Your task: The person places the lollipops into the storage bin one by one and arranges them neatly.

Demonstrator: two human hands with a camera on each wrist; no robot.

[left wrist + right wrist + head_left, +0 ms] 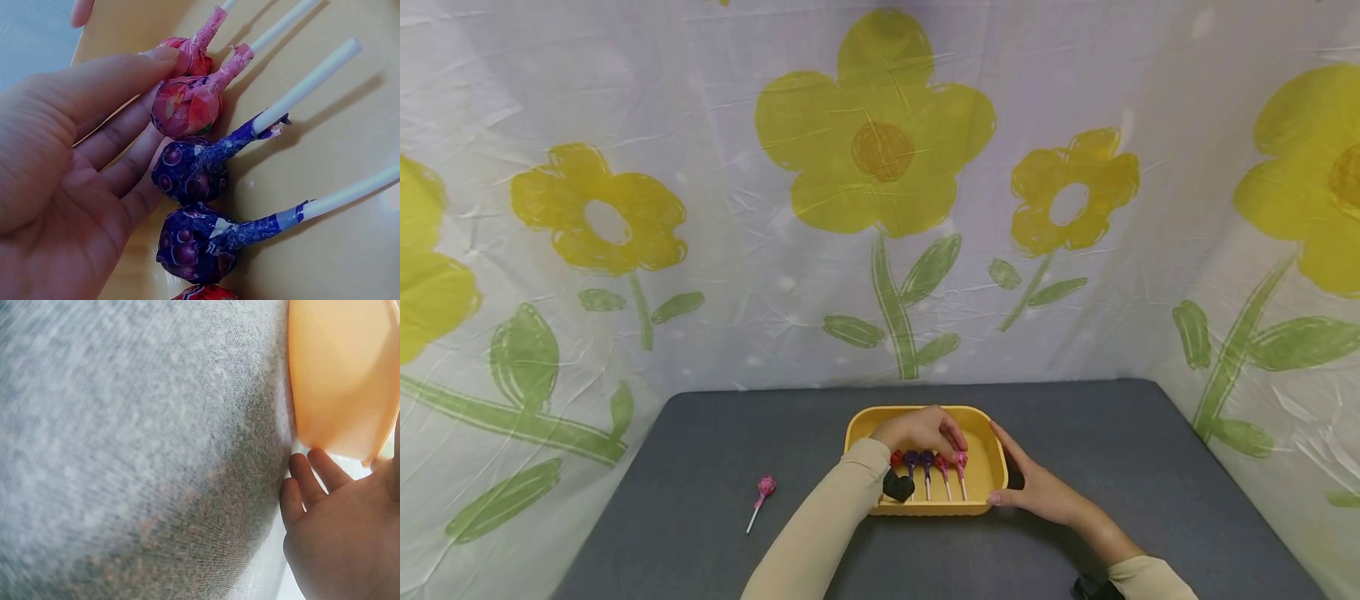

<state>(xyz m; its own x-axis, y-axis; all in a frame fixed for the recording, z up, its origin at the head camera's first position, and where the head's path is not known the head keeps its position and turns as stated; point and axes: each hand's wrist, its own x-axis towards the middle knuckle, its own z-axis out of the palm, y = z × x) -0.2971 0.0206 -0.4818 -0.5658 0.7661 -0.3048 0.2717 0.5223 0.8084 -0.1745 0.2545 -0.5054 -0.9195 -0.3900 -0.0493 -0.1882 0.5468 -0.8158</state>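
Observation:
In the head view, a yellow tray holds several wrapped lollipops in a row, sticks toward the person. My left hand reaches in from the left and pinches the wrapped head of the rightmost pink lollipop. The left wrist view shows the thumb on this lollipop, with a second pink lollipop and two purple lollipops beside it. My right hand touches the tray's right end, thumb at the near corner, fingers extended along the side.
Another pink lollipop lies on the dark grey table, left of the tray. A red lollipop is at the row's left, partly hidden by the left wrist. A flower-printed cloth hangs behind the table and along its sides.

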